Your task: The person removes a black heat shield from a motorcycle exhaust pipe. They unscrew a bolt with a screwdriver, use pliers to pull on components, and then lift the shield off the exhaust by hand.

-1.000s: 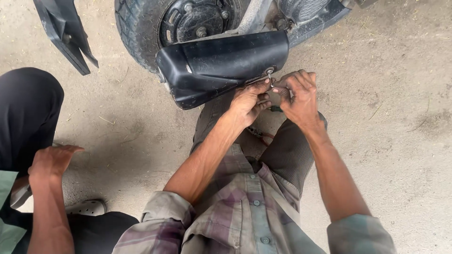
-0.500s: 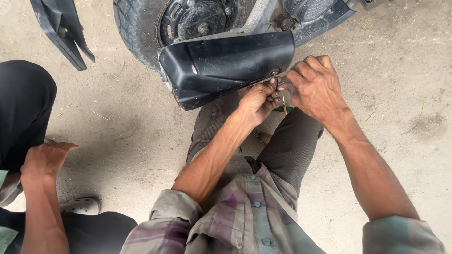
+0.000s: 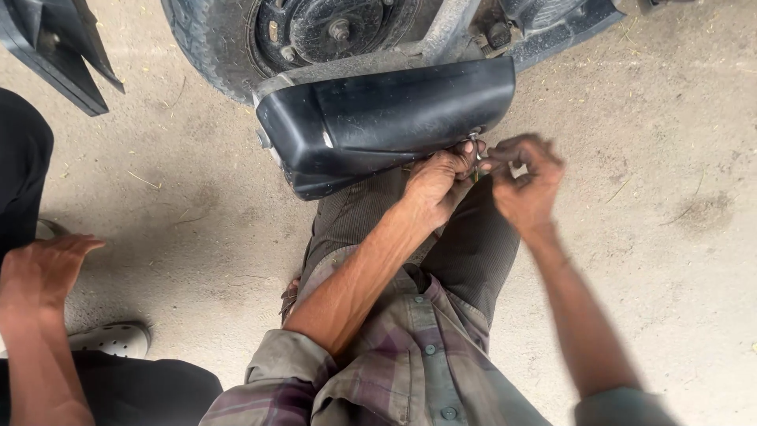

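The left hand (image 3: 436, 180) is positioned at the near right corner of a glossy black mudguard (image 3: 378, 118), with its fingers curled against the lower edge of the panel where a small metal fastener (image 3: 475, 136) protrudes. The left hand is clenched around that corner; whether it grips the fastener itself or only the panel edge cannot be told, since the fingertips are hidden. The right hand (image 3: 527, 180) sits just to the right of the left hand, fingers bent inward and pinched together near the same fastener; it is motion-blurred, and what it grasps, if anything, cannot be told. A thin greenish shaft (image 3: 475, 172) shows between the two hands, too small to identify. The mudguard lies across the centre of the view, tilted slightly up to the right, directly in front of a rubber tyre (image 3: 206, 49) and a dark wheel hub (image 3: 331, 30) at the far edge. The person wears a plaid shirt (image 3: 410, 371) and dark ribbed trousers (image 3: 473, 244), and crouches on a dusty concrete floor (image 3: 670, 197). At the far left, a separate black body panel (image 3: 55, 47) is partly in view. At the near left, another person's hand (image 3: 43, 272) rests on a dark-clad knee, above a light-coloured perforated shoe (image 3: 110, 339).
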